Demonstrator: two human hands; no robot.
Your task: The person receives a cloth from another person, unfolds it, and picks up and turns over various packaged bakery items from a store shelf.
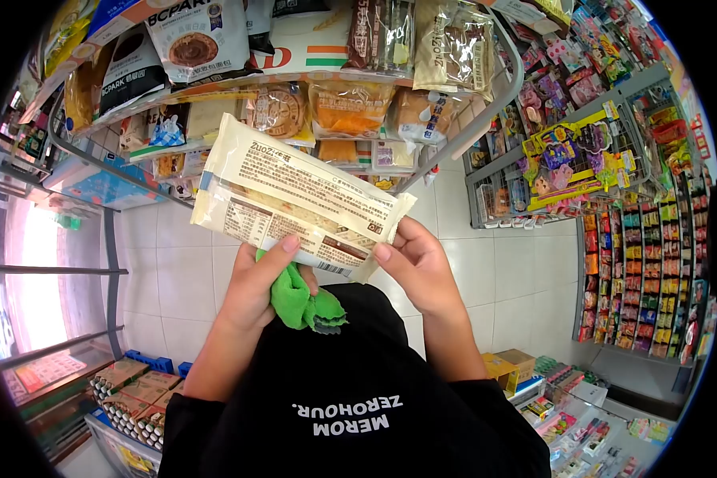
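Between my two hands is a cream-coloured bread packet [295, 191], tilted, its printed back with text and a barcode facing me. My left hand [256, 280] grips its lower left edge, thumb on top, and also holds a bunched green cloth [295, 301] that hangs below the packet. At the packet's right end, my right hand [419, 267] pinches the crimped corner between thumb and fingers. Just beyond the packet stands a rack with packaged breads [349, 107] on its shelves.
The wire rack's metal rail [486, 111] curves round in front of me. To the right are a display basket [566, 159] of bright packets and a tall snack shelf [645, 271]. Cartons [139, 394] sit low at left; tiled floor [510, 271] lies between.
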